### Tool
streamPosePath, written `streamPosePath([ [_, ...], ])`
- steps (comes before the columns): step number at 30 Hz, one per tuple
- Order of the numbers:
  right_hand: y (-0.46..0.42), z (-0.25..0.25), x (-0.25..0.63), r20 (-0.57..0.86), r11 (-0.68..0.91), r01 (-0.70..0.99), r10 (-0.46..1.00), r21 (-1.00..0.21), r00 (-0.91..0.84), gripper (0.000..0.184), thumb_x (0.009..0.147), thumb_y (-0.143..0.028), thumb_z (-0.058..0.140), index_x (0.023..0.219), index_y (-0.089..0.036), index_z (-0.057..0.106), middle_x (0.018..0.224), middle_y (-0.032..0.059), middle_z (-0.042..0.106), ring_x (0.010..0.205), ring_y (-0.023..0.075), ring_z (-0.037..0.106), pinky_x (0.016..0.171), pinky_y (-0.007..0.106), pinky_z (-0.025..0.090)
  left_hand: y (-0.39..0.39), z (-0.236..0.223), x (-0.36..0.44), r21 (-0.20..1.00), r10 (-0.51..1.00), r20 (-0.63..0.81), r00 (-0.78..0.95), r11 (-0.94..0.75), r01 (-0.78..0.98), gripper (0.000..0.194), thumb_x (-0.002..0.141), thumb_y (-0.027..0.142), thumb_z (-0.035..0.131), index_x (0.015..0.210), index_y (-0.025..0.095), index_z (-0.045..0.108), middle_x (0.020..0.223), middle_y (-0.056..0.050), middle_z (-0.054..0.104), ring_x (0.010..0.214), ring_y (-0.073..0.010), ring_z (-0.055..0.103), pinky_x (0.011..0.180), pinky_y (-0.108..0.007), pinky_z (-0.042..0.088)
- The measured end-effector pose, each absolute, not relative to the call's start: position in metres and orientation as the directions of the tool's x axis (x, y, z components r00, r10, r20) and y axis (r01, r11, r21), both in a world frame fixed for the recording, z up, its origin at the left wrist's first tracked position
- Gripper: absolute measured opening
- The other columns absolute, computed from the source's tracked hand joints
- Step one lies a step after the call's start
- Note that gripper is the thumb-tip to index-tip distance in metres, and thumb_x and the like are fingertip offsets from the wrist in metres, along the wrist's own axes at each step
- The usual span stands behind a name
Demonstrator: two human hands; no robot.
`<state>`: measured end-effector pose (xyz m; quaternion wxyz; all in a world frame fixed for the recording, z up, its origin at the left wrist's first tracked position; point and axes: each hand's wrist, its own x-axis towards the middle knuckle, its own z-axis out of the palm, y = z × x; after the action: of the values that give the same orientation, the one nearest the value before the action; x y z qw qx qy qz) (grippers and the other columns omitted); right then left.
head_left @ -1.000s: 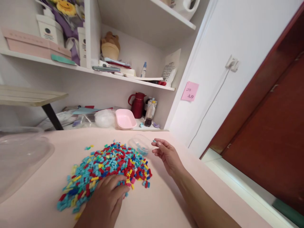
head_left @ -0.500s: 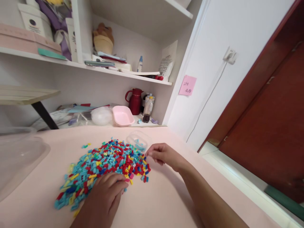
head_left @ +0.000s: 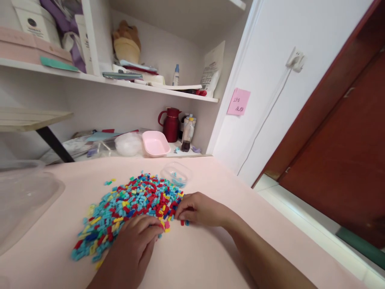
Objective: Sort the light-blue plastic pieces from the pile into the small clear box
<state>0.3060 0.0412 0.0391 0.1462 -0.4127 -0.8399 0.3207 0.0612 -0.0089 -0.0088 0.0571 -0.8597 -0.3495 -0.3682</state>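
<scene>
A heap of small plastic pieces (head_left: 129, 204) in blue, red, yellow and green lies on the pale pink table (head_left: 195, 257). My left hand (head_left: 135, 245) rests flat on the heap's near edge, fingers stretched over the pieces. My right hand (head_left: 198, 209) sits at the heap's right edge, fingertips curled down onto the pieces in a pinch; what they grip is hidden. A small clear plastic dish (head_left: 176, 174) with a few blue pieces stands just behind the heap.
A large clear plastic lid or tub (head_left: 24, 196) lies at the table's left. Behind the table are a pink bowl (head_left: 155, 143), a red jug (head_left: 171, 124) and a bottle (head_left: 188, 134), under cluttered shelves. A dark red door (head_left: 339, 152) stands at the right.
My right hand has come down from beside the clear dish, where it held a blue piece, to the heap's right edge and now pinches there. My left hand has hardly moved.
</scene>
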Motion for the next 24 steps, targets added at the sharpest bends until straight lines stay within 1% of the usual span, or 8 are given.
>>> streamPosePath([
  [5,0.038,0.038,0.301,0.058,0.487,0.621,0.812,-0.614,-0.580,0.021,0.082,-0.013,0.058,0.091,-0.023,0.075,0.085,-0.0021,0.074,0.076,0.0117,0.064,0.069,0.019,0.045,-0.011,-0.004,0.062,0.162,0.556,0.669,0.493,-0.756,0.634,0.022,0.085,0.015,0.053,0.096,0.028,0.067,0.095,0.001,0.073,0.088,-0.0162,0.068,0.075,-0.029,0.056],
  [9,0.038,0.030,0.297,0.138,0.555,0.621,0.796,-0.554,-0.589,0.022,0.080,-0.013,0.063,0.093,-0.026,0.075,0.086,-0.0026,0.071,0.079,0.0114,0.062,0.069,0.019,0.044,-0.011,0.000,0.064,0.176,0.570,0.649,0.505,-0.758,0.629,0.022,0.084,0.013,0.051,0.094,0.027,0.067,0.093,0.000,0.072,0.086,-0.0165,0.068,0.074,-0.030,0.056],
  [12,0.037,0.024,0.293,0.152,0.575,0.637,0.791,-0.513,-0.592,0.021,0.076,-0.019,0.071,0.095,-0.028,0.074,0.087,-0.0022,0.068,0.079,0.0120,0.060,0.067,0.019,0.043,-0.012,0.000,0.064,0.190,0.593,0.620,0.515,-0.750,0.634,0.024,0.085,0.012,0.050,0.094,0.027,0.067,0.093,0.000,0.072,0.087,-0.0172,0.067,0.076,-0.031,0.056],
  [15,0.036,0.021,0.289,0.168,0.580,0.670,0.800,-0.464,-0.576,0.028,0.070,-0.020,0.077,0.096,-0.027,0.072,0.090,-0.0022,0.065,0.077,0.0121,0.059,0.067,0.020,0.043,-0.014,-0.001,0.064,0.194,0.607,0.599,0.522,-0.743,0.641,0.024,0.086,0.013,0.050,0.095,0.027,0.068,0.094,0.000,0.073,0.088,-0.0181,0.067,0.077,-0.033,0.055],
  [18,0.034,0.020,0.287,0.184,0.594,0.684,0.796,-0.424,-0.577,0.024,0.070,-0.020,0.077,0.092,-0.026,0.071,0.094,-0.0019,0.065,0.077,0.0119,0.059,0.069,0.021,0.043,-0.014,-0.002,0.064,0.200,0.623,0.577,0.527,-0.734,0.649,0.025,0.085,0.013,0.050,0.093,0.028,0.068,0.096,-0.001,0.072,0.089,-0.0185,0.067,0.077,-0.034,0.055],
  [20,0.032,0.021,0.286,0.192,0.602,0.683,0.791,-0.414,-0.582,0.018,0.071,-0.018,0.075,0.087,-0.025,0.071,0.093,-0.0021,0.066,0.077,0.0121,0.060,0.069,0.021,0.043,-0.015,-0.003,0.064,0.204,0.632,0.569,0.527,-0.729,0.654,0.025,0.085,0.013,0.050,0.093,0.028,0.068,0.096,-0.001,0.072,0.090,-0.0187,0.067,0.078,-0.034,0.055],
  [22,0.031,0.024,0.285,0.200,0.608,0.674,0.786,-0.420,-0.585,0.017,0.071,-0.014,0.073,0.084,-0.025,0.072,0.090,-0.0021,0.066,0.076,0.0122,0.060,0.068,0.022,0.043,-0.015,-0.003,0.065,0.207,0.640,0.566,0.519,-0.720,0.662,0.025,0.086,0.013,0.050,0.095,0.027,0.069,0.097,-0.001,0.072,0.091,-0.0189,0.067,0.079,-0.035,0.055],
  [24,0.032,0.026,0.286,0.230,0.606,0.640,0.785,-0.471,-0.575,0.019,0.071,-0.012,0.073,0.084,-0.025,0.073,0.088,-0.0017,0.065,0.074,0.0121,0.060,0.069,0.022,0.044,-0.015,-0.004,0.065,0.205,0.643,0.566,0.517,-0.717,0.666,0.026,0.085,0.012,0.051,0.095,0.027,0.069,0.098,-0.002,0.072,0.092,-0.0190,0.067,0.080,-0.035,0.056],
])
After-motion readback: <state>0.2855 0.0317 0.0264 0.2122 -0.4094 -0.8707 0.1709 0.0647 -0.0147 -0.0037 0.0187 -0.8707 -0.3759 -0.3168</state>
